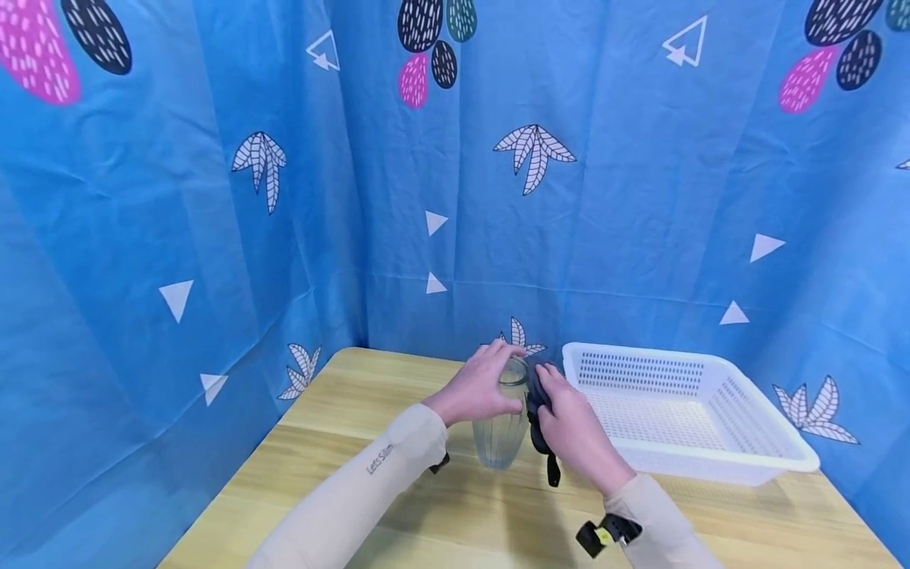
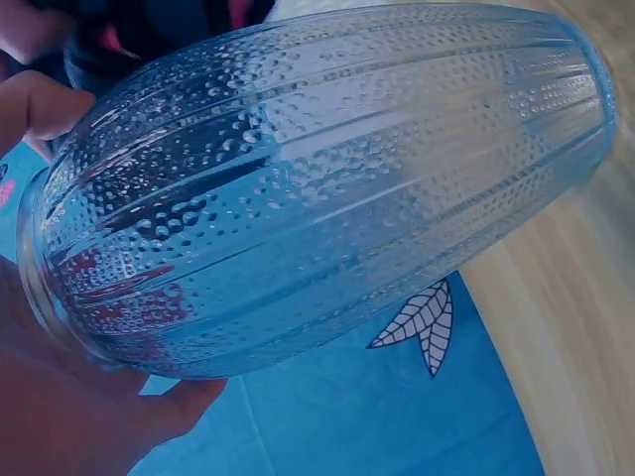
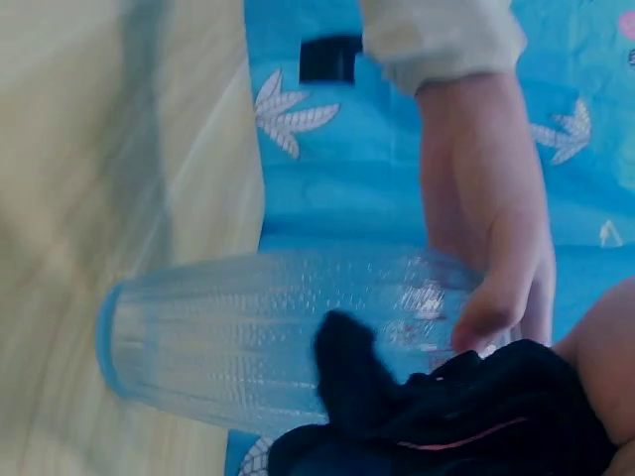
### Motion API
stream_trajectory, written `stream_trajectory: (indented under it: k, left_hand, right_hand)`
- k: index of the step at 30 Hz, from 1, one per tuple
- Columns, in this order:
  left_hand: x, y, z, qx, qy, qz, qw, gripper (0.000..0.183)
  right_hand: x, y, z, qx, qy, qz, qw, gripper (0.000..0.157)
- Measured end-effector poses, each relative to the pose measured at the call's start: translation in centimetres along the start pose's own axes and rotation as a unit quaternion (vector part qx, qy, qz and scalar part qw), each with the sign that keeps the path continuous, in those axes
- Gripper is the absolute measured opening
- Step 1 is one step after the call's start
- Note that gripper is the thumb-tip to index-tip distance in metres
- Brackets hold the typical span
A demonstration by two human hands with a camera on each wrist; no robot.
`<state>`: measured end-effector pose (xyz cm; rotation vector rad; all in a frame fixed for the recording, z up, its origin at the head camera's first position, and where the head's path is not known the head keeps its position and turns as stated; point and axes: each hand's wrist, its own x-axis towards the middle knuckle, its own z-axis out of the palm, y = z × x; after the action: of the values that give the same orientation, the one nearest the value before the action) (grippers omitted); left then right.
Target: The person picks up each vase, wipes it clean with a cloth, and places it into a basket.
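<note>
A clear glass vase with ribs and bubbly texture stands upright at the wooden tabletop. My left hand grips it near the rim, thumb on the near side and fingers round the far side. The left wrist view shows the textured glass up close. Just right of the vase, my right hand holds a bundle of black cloth with a pinkish line on it. One end of that bundle dangles below the hand and overlaps the vase in the right wrist view. The exact kind of cloth item I cannot tell.
A white plastic basket with perforated walls sits on the table to the right, just beyond my right hand. Blue patterned curtains hang behind the table and along its left side.
</note>
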<state>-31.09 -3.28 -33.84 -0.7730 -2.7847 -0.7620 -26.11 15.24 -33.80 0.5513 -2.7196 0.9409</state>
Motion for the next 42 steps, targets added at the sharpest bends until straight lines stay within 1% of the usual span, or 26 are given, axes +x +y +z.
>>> stream_trajectory:
  k: [3,5,7,10,13,15,16,17,19,21,23,24,25,27,29,33,38,42]
  left_hand:
    - [-0.1,-0.1,0.0,0.004,0.011,0.004,0.9999,0.077]
    - [-0.1,-0.1,0.0,0.01,0.021,0.004,0.9997,0.076]
    - [0.0,-0.2,-0.1,0.013,0.031,0.0,0.9994,0.076]
    - [-0.1,-0.3,0.0,0.014,0.037,-0.006,0.9992,0.075]
    - [-0.3,-0.5,0.3,0.015,0.038,-0.01,0.9991,0.073]
    - [-0.4,-0.5,0.4,0.022,0.038,-0.006,0.999,0.072]
    - [-0.4,-0.5,0.5,0.029,0.038,-0.005,0.9988,0.071]
    - [-0.4,-0.4,0.5,0.036,0.04,-0.003,0.9985,0.071]
    - [-0.4,-0.3,0.6,0.061,0.046,-0.005,0.9971,0.073]
    - [-0.5,-0.2,0.6,0.104,0.052,-0.011,0.9932,0.077]
    - [-0.5,-0.1,0.6,0.151,0.06,-0.019,0.9866,0.081]
    - [-0.5,-0.1,0.6,0.172,0.062,-0.02,0.9829,0.083]
    - [-0.6,0.0,0.5,0.191,0.064,-0.019,0.9793,0.084]
    - [-0.6,0.1,0.4,0.211,0.068,-0.013,0.975,0.084]
    - [-0.6,0.2,0.4,0.211,0.067,-0.006,0.9752,0.081]
    - [-0.6,0.5,0.1,0.187,0.054,-0.002,0.981,0.079]
    - [-0.5,1.0,-0.1,0.159,0.03,-0.01,0.9868,0.077]
    - [-0.7,1.0,-0.1,0.13,0.017,-0.024,0.9911,0.078]
  right_hand:
    - [1.2,0.2,0.4,-0.021,-0.027,0.01,0.999,0.06]
    - [1.8,0.5,0.8,-0.023,-0.034,0.011,0.999,0.06]
    - [2.2,1.2,1.4,-0.01,-0.037,0.013,0.999,0.059]
    - [2.0,2.5,2.9,0.015,-0.047,0.019,0.999,0.057]
    - [1.3,3.8,4.4,0.017,-0.083,0.027,0.996,0.038]
    - [0.9,4.4,5.1,0.015,-0.107,0.032,0.994,0.025]
    - [0.7,4.6,5.4,0.008,-0.113,0.029,0.993,0.02]
    - [0.5,4.7,5.5,0.007,-0.119,0.032,0.992,0.019]
    - [0.1,4.8,5.5,0.009,-0.122,0.036,0.992,0.026]
    - [-0.3,4.7,5.3,0.015,-0.125,0.041,0.991,0.038]
    - [-0.6,4.6,5.2,0.02,-0.128,0.044,0.991,0.05]
    - [-0.8,4.6,5.1,0.023,-0.128,0.045,0.99,0.054]
    - [-1.0,4.5,5.1,0.025,-0.13,0.048,0.99,0.055]
    - [-1.4,4.4,4.9,0.028,-0.127,0.051,0.99,0.056]
    - [-1.9,4.1,4.6,0.029,-0.122,0.053,0.991,0.057]
    - [-2.7,3.2,3.7,0.034,-0.098,0.053,0.993,0.057]
    - [-3.5,1.9,2.2,0.042,-0.058,0.049,0.996,0.056]
    - [-3.5,0.9,1.2,0.045,-0.012,0.023,0.999,0.058]
